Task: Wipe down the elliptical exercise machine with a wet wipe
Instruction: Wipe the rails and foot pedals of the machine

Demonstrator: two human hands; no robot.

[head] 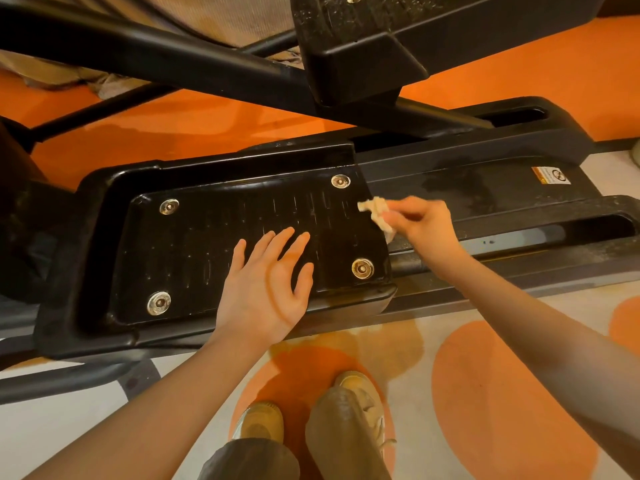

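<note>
The near foot pedal (194, 244) of the black elliptical machine lies across the middle of the view, glossy and wet-looking, with metal bolts at its corners. My left hand (266, 289) is spread with straight fingers over the pedal's near right part. My right hand (422, 230) pinches a crumpled off-white wet wipe (375, 213) at the pedal's right rim, beside the rail (485, 188). A second pedal (381, 46) hangs higher at the top of the view.
A black crossbar (173, 60) runs diagonally across the upper left. A warning sticker (550, 175) sits on the rail cover. Below lies an orange and cream carpet (485, 393). My two shoes (311, 410) stand on it close to the machine.
</note>
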